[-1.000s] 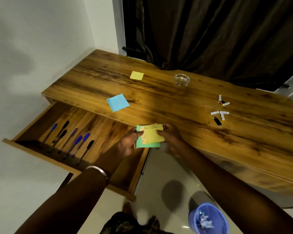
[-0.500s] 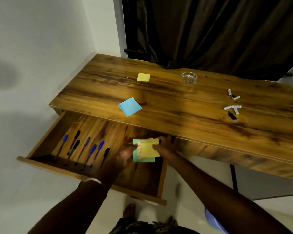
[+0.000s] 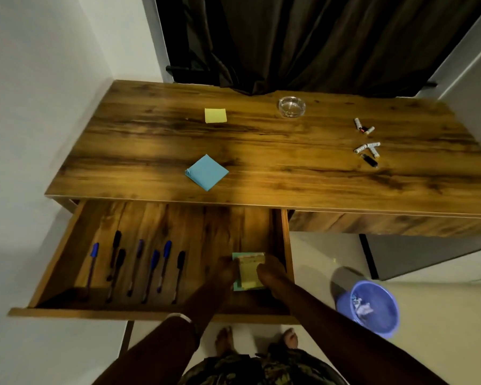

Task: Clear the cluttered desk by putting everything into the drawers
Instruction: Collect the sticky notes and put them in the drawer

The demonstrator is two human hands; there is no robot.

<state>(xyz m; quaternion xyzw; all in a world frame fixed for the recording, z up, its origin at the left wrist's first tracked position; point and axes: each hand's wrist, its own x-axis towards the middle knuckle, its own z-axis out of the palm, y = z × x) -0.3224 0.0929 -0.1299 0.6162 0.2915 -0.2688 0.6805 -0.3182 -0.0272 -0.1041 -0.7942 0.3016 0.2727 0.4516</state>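
Both hands' fingers, left hand [image 3: 225, 269] and right hand [image 3: 270, 270], have lowered the clamped sticky-note stack [image 3: 250, 270] into the drawer [image 3: 150, 218].

One head-worn camera looks steeply down from above the counter [image 3: 261, 151] and its open drawer [image 3: 156, 226]. It stands close (both forearms enter from below).

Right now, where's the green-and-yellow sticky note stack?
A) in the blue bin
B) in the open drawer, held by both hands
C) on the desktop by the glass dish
B: both hands, left hand and right hand, hold the sticky note stack inside the open drawer, right of the pens.
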